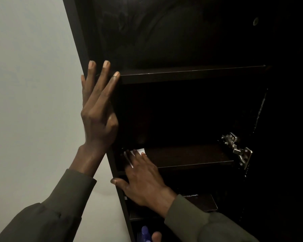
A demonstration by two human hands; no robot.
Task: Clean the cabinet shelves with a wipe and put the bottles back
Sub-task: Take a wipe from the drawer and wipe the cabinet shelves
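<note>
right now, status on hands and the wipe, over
Left hand flat on cabinet side, fingers straight. Right hand pressing white wipe on the lower shelf. No bottles on either visible shelf.

No legible text, label or number anywhere

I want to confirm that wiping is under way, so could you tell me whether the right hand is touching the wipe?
Touching: the head view shows the right hand pressing its straight fingers flat on the white wipe.
</note>
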